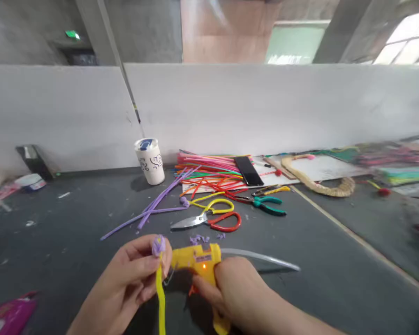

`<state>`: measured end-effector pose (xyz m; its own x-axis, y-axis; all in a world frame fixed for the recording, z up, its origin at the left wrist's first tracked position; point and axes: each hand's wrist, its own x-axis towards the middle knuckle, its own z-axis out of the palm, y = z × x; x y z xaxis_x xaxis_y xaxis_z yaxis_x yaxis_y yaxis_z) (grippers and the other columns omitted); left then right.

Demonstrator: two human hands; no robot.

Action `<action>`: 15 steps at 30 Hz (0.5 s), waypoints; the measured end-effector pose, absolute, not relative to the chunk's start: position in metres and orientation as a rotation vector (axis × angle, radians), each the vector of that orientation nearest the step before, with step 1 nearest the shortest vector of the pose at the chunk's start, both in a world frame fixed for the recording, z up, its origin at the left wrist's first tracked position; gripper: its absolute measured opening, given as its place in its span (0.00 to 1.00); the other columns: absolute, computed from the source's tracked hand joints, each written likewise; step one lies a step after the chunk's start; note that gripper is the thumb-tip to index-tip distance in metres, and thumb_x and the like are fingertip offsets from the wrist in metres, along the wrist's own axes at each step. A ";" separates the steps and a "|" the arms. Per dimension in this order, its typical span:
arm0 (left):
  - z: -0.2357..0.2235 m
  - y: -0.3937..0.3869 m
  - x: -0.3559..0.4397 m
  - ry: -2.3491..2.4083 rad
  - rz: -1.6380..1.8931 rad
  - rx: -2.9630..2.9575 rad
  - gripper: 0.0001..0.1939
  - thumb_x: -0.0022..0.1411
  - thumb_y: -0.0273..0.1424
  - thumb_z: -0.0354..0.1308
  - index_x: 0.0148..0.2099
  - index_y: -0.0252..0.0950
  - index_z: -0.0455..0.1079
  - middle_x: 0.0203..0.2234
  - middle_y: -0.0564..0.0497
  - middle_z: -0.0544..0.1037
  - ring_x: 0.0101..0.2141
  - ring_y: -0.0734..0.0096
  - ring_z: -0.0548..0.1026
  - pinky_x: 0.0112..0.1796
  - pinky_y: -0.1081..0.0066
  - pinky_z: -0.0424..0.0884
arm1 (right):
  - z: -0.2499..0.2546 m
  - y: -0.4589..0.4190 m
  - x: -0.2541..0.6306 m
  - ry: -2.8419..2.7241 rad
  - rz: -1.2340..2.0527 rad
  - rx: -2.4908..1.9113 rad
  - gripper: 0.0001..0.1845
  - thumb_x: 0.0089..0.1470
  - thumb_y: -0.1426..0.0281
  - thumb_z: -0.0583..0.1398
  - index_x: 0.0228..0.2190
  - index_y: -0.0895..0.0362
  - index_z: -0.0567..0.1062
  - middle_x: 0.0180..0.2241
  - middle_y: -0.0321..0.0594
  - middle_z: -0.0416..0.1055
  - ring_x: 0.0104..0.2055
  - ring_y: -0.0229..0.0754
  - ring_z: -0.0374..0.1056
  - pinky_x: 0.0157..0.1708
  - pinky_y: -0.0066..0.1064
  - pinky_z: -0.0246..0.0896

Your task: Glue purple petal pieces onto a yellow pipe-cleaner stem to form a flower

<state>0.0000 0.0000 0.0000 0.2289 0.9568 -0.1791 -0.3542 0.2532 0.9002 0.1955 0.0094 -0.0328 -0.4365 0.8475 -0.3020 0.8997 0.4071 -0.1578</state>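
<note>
Between the thumb and fingers of my left hand is a pipe-cleaner flower, with a small purple head on a yellow stem that hangs downward. My right hand is wrapped round the handle of a yellow hot glue gun, whose small orange light glows. The gun's front end points left and sits close to my left fingers; its tip is hidden behind them. A clear glue stick sticks out of its back to the right.
Beyond my hands lie scissors, green-handled pliers, purple pipe cleaners and purple scraps. Farther back are bundled pipe cleaners, a phone, a paper cup and a braided straw-coloured piece. A white partition closes the back.
</note>
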 end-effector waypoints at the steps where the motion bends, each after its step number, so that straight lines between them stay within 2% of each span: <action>1: -0.001 0.001 0.002 0.887 1.056 0.857 0.10 0.48 0.35 0.70 0.23 0.35 0.76 0.17 0.58 0.68 0.15 0.86 0.54 0.17 0.83 0.54 | -0.036 0.008 0.191 2.481 -0.432 1.538 0.30 0.67 0.55 0.46 0.31 0.56 0.82 0.28 0.47 0.81 0.31 0.53 0.79 0.26 0.32 0.67; 4: -0.003 0.002 0.007 0.896 1.028 0.845 0.09 0.47 0.34 0.70 0.24 0.35 0.76 0.17 0.57 0.70 0.14 0.87 0.53 0.16 0.82 0.52 | -0.040 0.005 0.182 2.487 -0.391 1.483 0.27 0.64 0.55 0.51 0.31 0.57 0.82 0.28 0.51 0.81 0.31 0.56 0.79 0.25 0.34 0.67; 8: -0.005 0.000 0.012 0.928 1.033 0.771 0.05 0.50 0.30 0.68 0.26 0.35 0.76 0.18 0.55 0.73 0.13 0.89 0.53 0.15 0.83 0.50 | -0.028 0.019 0.191 2.537 -0.322 1.435 0.27 0.65 0.54 0.51 0.28 0.57 0.81 0.25 0.49 0.80 0.29 0.52 0.78 0.25 0.33 0.66; 9: -0.006 -0.001 0.013 0.931 1.039 0.758 0.04 0.51 0.28 0.67 0.26 0.34 0.76 0.19 0.54 0.74 0.13 0.89 0.53 0.16 0.84 0.50 | -0.023 0.027 0.197 2.547 -0.280 1.469 0.26 0.66 0.57 0.51 0.29 0.58 0.81 0.27 0.49 0.80 0.31 0.51 0.78 0.27 0.33 0.67; 12: -0.008 0.000 0.015 0.929 1.047 0.743 0.04 0.51 0.27 0.66 0.26 0.33 0.76 0.19 0.53 0.75 0.14 0.88 0.55 0.16 0.84 0.51 | -0.017 0.057 0.219 2.631 -0.164 1.484 0.11 0.65 0.69 0.55 0.39 0.60 0.77 0.38 0.46 0.78 0.42 0.46 0.75 0.39 0.34 0.69; 15: -0.013 0.003 0.014 0.913 1.047 0.733 0.04 0.51 0.28 0.66 0.27 0.33 0.76 0.19 0.53 0.76 0.14 0.88 0.55 0.15 0.84 0.52 | -0.025 0.078 0.233 2.682 -0.136 1.377 0.10 0.64 0.67 0.59 0.43 0.59 0.74 0.44 0.42 0.74 0.44 0.44 0.72 0.44 0.41 0.70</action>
